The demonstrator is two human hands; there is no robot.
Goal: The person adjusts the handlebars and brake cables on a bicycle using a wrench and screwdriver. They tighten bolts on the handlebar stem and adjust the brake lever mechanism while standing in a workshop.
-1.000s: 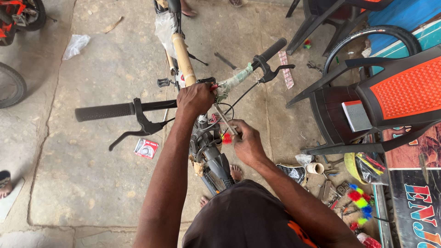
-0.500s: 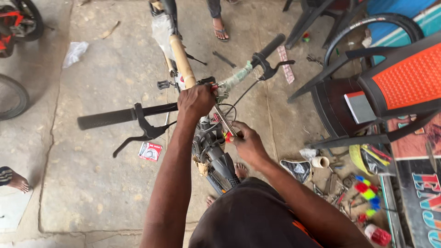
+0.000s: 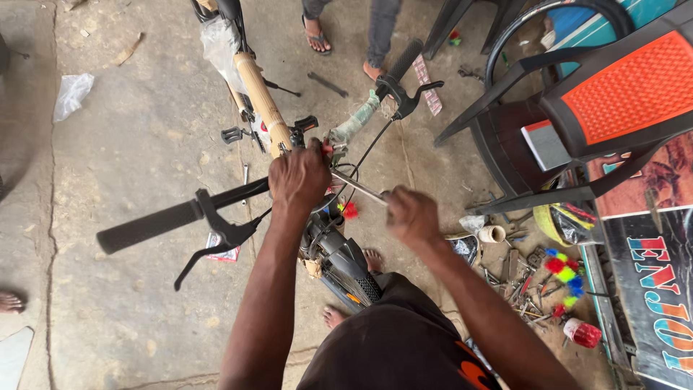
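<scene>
Left hand (image 3: 299, 177) clamped over bicycle handlebar stem (image 3: 317, 155), black grip (image 3: 148, 226) and brake lever (image 3: 216, 242) off to its left. Right hand (image 3: 410, 214) closed round metal wrench (image 3: 359, 188), shaft running from fist toward stem. Plastic chair (image 3: 577, 108) beyond right hand.

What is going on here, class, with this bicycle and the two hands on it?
A person stands over a bicycle on a concrete floor. The left hand grips the middle of the black handlebar, at the stem. The right hand holds the end of a slim silver metal tool that runs to the stem. Beside them stand dark plastic chairs with orange mesh backs, and small metal tools lie scattered on the ground. Another person's sandalled feet stand ahead.
</scene>
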